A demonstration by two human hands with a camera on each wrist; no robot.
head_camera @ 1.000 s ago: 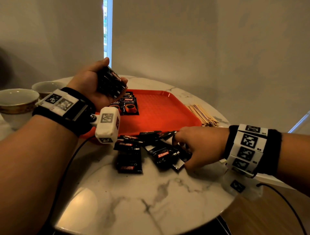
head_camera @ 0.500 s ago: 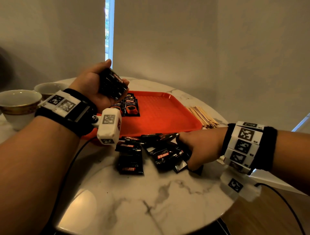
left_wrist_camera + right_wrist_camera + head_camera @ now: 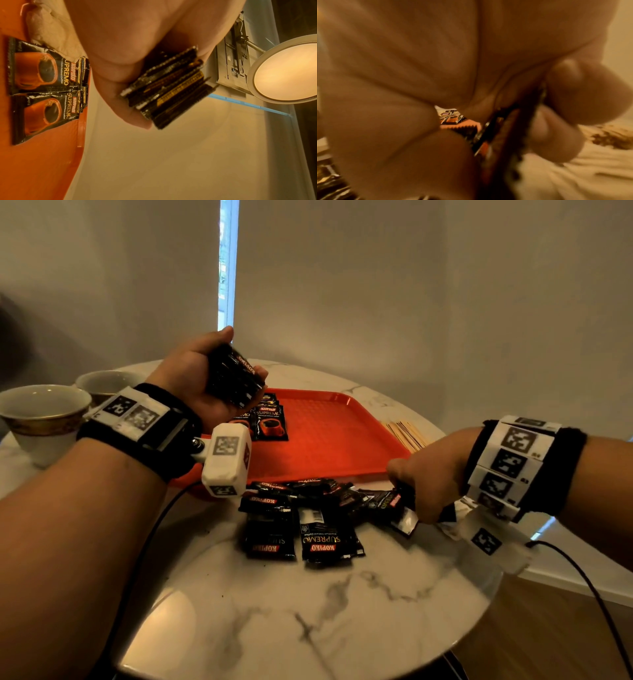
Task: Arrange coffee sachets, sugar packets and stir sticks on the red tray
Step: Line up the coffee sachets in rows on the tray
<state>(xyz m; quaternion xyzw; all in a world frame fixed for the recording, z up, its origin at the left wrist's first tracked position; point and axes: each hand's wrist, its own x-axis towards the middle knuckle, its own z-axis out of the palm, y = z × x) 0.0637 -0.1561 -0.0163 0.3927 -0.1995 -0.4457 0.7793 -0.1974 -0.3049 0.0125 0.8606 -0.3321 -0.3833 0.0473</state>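
- L grip (image 3: 205,378) clutches sachet stack (image 3: 234,376), above red tray (image 3: 329,436) near-left corner.
- R grip (image 3: 424,481) pinches sachets (image 3: 394,501) from loose pile (image 3: 308,515), counter (image 3: 308,611) beside tray's near edge; R nearer.

My sachets (image 3: 327,537) are black with red logos and gold lettering, the tray (image 3: 329,436) red and dimpled, my desk (image 3: 308,611) white, grey-veined marble.

The table (image 3: 308,611) is viewed downward from head height. Each hand is viewed at close range from its wrist, along the palm. The red tray (image 3: 329,440) (image 3: 42,162) is shared by head and left-wrist views.
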